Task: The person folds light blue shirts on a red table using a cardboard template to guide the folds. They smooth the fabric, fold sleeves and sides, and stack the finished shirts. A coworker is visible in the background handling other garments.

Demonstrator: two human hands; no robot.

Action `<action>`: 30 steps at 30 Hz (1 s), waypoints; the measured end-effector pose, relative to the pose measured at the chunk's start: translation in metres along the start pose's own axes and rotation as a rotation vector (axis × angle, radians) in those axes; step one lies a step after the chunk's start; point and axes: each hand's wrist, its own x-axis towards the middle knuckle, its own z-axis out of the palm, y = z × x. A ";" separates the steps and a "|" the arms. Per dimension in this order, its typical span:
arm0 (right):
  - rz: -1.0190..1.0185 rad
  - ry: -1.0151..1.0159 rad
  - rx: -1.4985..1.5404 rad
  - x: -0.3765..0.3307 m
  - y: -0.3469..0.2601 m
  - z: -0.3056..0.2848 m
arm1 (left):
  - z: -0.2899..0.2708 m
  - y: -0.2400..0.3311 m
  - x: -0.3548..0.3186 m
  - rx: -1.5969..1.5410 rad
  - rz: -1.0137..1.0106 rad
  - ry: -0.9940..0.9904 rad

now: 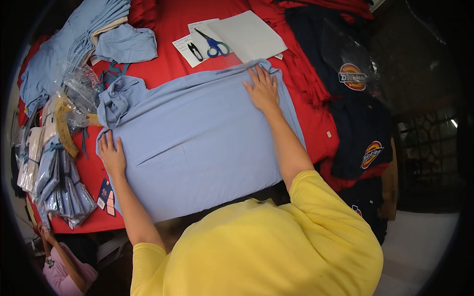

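Observation:
A light blue garment (207, 133), likely a shirt, lies spread over the red cloth of the table, its lower edge near my body. My left hand (112, 155) rests flat on its left edge, fingers apart. Up at the far right corner my right hand (262, 90) presses on the cloth, fingers spread and pointing away from me. A bunched part of the garment (121, 101) lies beyond my left hand. Creases run across the fabric between both hands. Neither hand grips anything.
Beyond the garment lie blue-handled scissors (217, 48), black thread snips (195, 52) and white paper (249, 37). Folded blue garments (69, 54) are stacked far left, above plastic-wrapped packs (66, 187). Dark garments (358, 133) with round badges sit at right. Another person (69, 266) is at lower left.

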 end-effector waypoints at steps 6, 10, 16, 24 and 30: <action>-0.078 0.003 0.010 0.011 0.015 0.007 | 0.015 -0.002 0.016 0.064 0.073 0.030; -0.130 0.209 0.309 -0.004 0.024 -0.014 | 0.021 -0.024 0.016 0.027 0.110 0.036; -0.056 0.333 0.357 -0.110 0.073 -0.069 | -0.037 0.036 0.020 -0.486 -0.137 0.229; 0.270 0.559 0.505 -0.117 0.091 -0.088 | -0.238 0.270 -0.021 -1.305 0.916 0.111; 0.021 0.584 0.540 -0.053 0.052 -0.106 | -0.286 0.293 0.006 -1.358 1.323 -0.278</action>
